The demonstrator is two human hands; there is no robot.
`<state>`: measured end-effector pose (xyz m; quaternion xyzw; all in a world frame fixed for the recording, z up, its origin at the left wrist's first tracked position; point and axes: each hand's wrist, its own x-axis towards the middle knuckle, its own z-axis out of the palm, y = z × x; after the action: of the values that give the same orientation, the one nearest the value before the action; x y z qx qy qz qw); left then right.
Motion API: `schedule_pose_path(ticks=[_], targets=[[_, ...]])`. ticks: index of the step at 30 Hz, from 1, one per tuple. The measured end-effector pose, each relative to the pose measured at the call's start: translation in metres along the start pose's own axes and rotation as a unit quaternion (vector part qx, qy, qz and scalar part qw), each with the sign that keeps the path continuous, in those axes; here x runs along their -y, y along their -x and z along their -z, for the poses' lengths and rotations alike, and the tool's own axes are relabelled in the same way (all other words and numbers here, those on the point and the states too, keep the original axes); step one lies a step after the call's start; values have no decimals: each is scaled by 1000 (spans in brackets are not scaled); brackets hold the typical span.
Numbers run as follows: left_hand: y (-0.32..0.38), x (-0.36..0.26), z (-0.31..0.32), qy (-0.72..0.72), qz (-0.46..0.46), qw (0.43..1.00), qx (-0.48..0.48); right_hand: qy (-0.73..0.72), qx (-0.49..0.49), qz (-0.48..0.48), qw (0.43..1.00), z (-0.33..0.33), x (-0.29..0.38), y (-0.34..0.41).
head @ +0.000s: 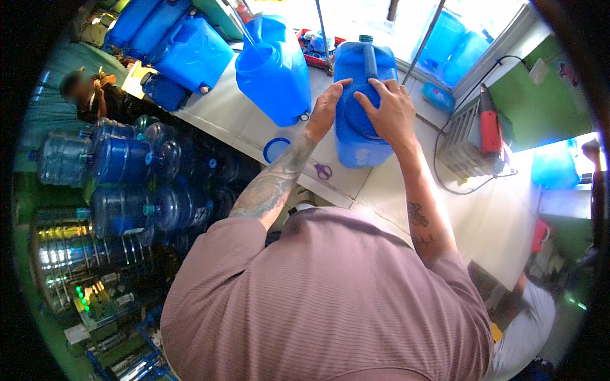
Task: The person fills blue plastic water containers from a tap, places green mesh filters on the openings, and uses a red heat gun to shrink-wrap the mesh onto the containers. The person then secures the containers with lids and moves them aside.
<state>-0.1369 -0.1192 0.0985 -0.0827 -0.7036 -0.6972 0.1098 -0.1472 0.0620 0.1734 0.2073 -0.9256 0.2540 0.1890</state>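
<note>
A blue plastic water container with a top handle and a dark green cap stands upright on the white tiled counter in front of me. My left hand is at its left upper edge, fingertips on the top. My right hand rests on the right of its round blue lid, thumb and fingers spread. To the left stands another blue container with its wide round mouth uncovered. A blue ring-like lid and purple-handled scissors lie on the counter nearer to me.
A red-and-grey heat gun with a cord rests on a grey crate at right. A red basket sits behind. Large water bottles are stacked at left. One person is at far left, another at lower right.
</note>
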Motion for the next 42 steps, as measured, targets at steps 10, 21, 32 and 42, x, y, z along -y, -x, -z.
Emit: schedule_pose_path(ticks=[10,21,32,42], targets=[[100,193,224,-461,230,851,106,-35,-181,66,981,5,66,-8],[141,283,315,-481,308,766,295,-310,38,-324,893,-269,67,-28],[167,205,400,-132,471,872,20,86,248,-271,926,-414,-90,-152],[246,113,487,-32,539,796,-272,207,347,-262,876,-414,-79,-156]])
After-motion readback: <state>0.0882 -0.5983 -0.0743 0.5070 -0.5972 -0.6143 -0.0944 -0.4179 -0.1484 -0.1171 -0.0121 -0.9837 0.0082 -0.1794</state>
